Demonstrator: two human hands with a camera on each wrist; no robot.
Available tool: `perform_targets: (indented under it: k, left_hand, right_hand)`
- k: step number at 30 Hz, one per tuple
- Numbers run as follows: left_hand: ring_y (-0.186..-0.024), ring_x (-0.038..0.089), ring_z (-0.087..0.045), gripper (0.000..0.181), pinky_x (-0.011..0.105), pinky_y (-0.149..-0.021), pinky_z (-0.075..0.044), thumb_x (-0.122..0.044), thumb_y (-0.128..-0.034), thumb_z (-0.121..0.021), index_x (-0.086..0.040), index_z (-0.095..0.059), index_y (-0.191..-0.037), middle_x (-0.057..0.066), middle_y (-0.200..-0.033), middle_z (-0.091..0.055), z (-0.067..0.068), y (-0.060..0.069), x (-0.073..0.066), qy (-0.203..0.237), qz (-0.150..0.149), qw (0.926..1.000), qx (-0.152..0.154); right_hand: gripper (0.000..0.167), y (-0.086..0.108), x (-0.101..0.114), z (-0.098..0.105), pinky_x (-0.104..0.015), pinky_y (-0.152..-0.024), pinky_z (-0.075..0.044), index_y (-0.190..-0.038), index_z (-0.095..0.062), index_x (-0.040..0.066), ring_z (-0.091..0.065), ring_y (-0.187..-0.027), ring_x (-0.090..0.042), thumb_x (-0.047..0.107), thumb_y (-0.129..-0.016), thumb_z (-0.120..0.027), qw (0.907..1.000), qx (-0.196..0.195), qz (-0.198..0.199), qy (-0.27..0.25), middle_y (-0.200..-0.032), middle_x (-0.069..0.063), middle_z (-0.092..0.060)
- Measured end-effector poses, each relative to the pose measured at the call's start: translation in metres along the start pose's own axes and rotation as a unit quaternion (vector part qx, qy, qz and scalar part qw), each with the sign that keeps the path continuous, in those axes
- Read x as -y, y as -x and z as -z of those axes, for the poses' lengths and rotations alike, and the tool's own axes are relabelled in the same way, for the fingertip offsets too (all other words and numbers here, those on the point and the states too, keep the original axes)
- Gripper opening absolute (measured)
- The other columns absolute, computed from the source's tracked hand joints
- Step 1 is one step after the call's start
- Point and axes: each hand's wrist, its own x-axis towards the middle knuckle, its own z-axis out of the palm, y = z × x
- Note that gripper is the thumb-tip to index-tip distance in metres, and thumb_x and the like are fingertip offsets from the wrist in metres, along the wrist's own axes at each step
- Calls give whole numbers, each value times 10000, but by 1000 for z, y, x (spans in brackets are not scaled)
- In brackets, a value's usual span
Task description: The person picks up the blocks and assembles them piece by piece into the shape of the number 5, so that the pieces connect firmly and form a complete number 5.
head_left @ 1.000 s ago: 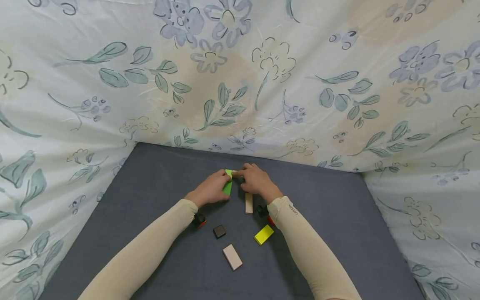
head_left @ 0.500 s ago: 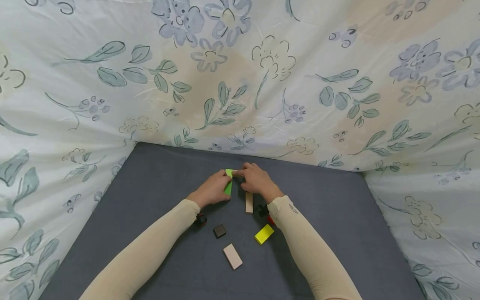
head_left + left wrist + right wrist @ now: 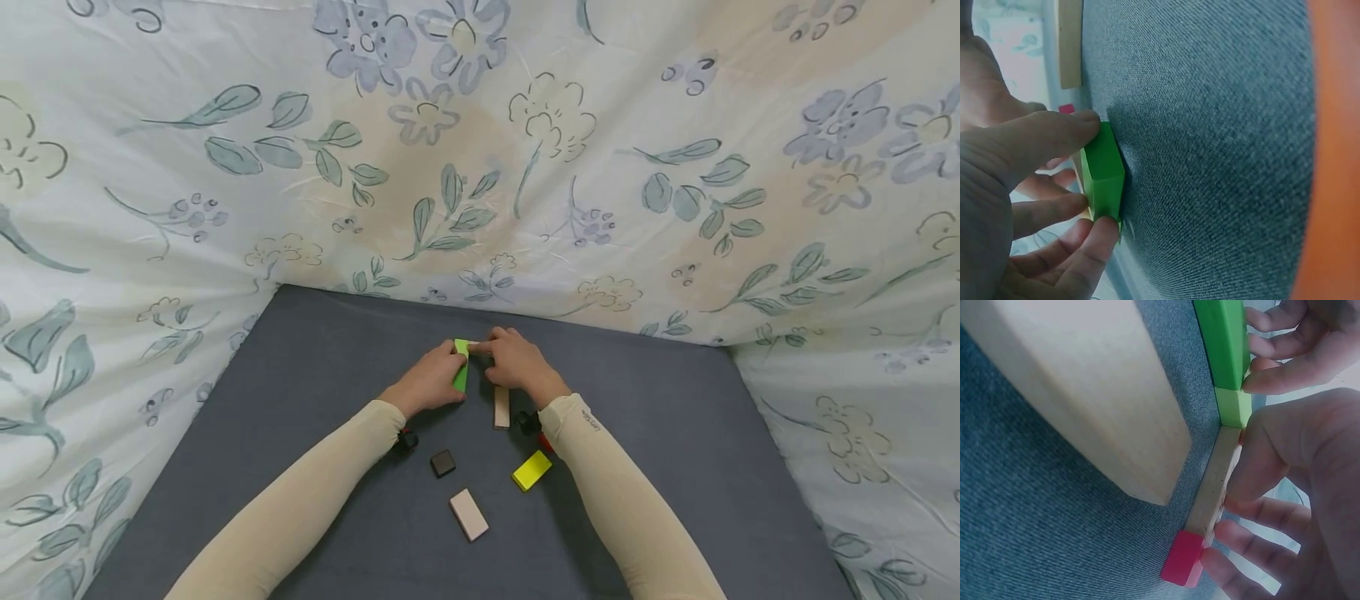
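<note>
My left hand (image 3: pixel 429 380) grips a green block (image 3: pixel 1105 153), thumb on one end and fingertips at the other. Against it in the right wrist view sits a light green block (image 3: pixel 1233 407), followed in the row by a narrow wooden block (image 3: pixel 1213 481) and a red block (image 3: pixel 1183 557). The thumb and fingertips of my right hand (image 3: pixel 519 363) rest along the far side of the wooden and red blocks, fingers fairly straight. Another wooden block (image 3: pixel 502 408) lies just below that hand, looming large near the right wrist camera.
Nearer on the dark grey surface (image 3: pixel 360 517) lie a dark brown block (image 3: pixel 442 463), a pale block (image 3: pixel 468 515) and a yellow block (image 3: pixel 532 471). Something red (image 3: pixel 546 442) shows beside the right wrist. A floral cloth (image 3: pixel 480 167) hangs behind and at the sides.
</note>
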Motion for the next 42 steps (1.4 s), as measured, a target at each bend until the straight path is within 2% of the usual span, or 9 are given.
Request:
perform_targets:
  k: [7,12,17,24,35,42]
  left_hand:
    - [-1005,244,-579,571,414,-861,-536,-315,-942,-891,-31,-686,-1393,145,-1272,-557,3,-4,0,-59,-73,9999,-61]
    - [-1232,321,-600,516,456,-1011,-529,-287,-1005,-825,-25,-687,-1428,158,-1424,-575,10,-5,2,-157,-328,9993,-132]
    - [-1415,341,-539,424,469,-1134,-471,-190,-1063,-742,-33,-679,-1451,146,-1567,-532,14,-6,5,-391,-541,9977,89]
    - [-1448,323,-521,429,448,-1154,-456,-163,-1054,-753,-20,-672,-1450,135,-1582,-534,12,-4,7,-465,-681,9964,194]
    - [-1459,316,-510,421,450,-1156,-454,-157,-1047,-761,-15,-685,-1435,130,-1587,-532,13,-4,8,-224,-384,9984,338]
    - [-1412,318,-556,354,442,-1135,-477,-137,-1038,-765,-16,-728,-1369,138,-1534,-575,15,-6,1,-529,-409,9974,281]
  right_hand:
    - [572,0,-3,4,-510,-869,-551,-1559,-615,346,-533,-1217,-298,185,-1022,-730,10000,-18,11,-21,-1433,-91,-560]
    - [560,1,-6,4,-499,-844,-549,-1552,-622,348,-532,-1186,-292,190,-1026,-730,10000,-44,-3,18,-1421,-91,-562]
    - [549,1,-8,3,-496,-826,-546,-1548,-625,352,-529,-1180,-288,199,-1032,-733,10000,-39,-33,35,-1424,-82,-557]
    - [557,1,-8,0,-478,-815,-534,-1556,-618,345,-528,-1154,-276,188,-1033,-728,10000,-11,15,-35,-1409,-77,-559]
    - [561,-1,-5,1,-457,-785,-539,-1545,-634,334,-533,-1131,-276,173,-1018,-738,9999,-97,138,-39,-1394,-80,-571]
    - [592,-1,-6,-2,-449,-804,-544,-1577,-595,346,-516,-1168,-262,163,-1029,-722,9998,-82,143,82,-1415,-67,-559]
